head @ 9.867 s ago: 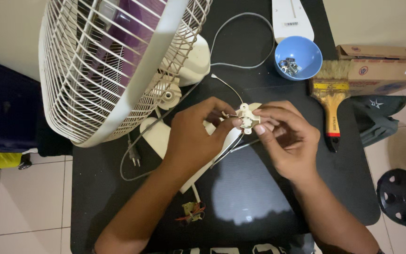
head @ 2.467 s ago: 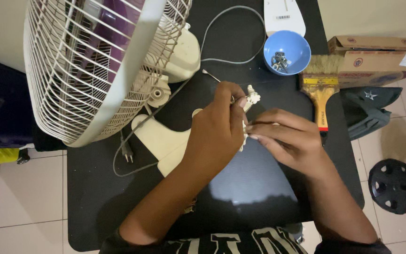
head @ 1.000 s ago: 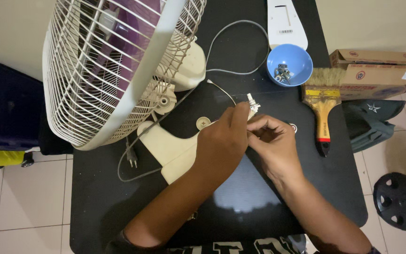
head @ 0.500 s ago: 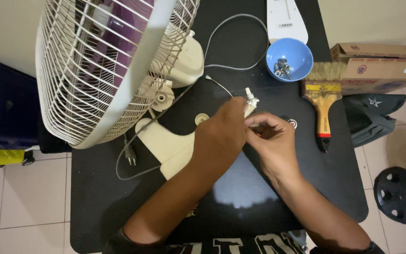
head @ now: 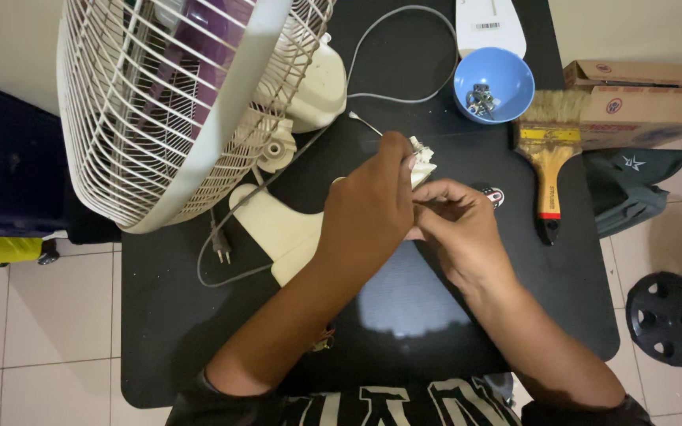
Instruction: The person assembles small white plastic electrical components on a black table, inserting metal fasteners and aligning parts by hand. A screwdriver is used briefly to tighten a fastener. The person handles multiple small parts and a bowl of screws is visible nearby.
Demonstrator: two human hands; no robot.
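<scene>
Head view: hands meet mid-table

Left hand [head: 369,213] and right hand [head: 455,229] pinch a small cream switch part [head: 421,158] near the black table's [head: 167,347] centre. Bare tabletop lies toward the near edge; tiled floor [head: 41,315] surrounds.

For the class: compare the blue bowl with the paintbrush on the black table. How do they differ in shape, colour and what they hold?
The blue bowl is round and open-topped; the paintbrush is long and flat, its handle pointing toward the person. The bowl is a single blue; the paintbrush has pale bristles, a yellow band and a wooden handle with a red and black tip. The bowl holds small metal parts; the paintbrush holds nothing. Both rest on the black table, untouched by either hand.
</scene>
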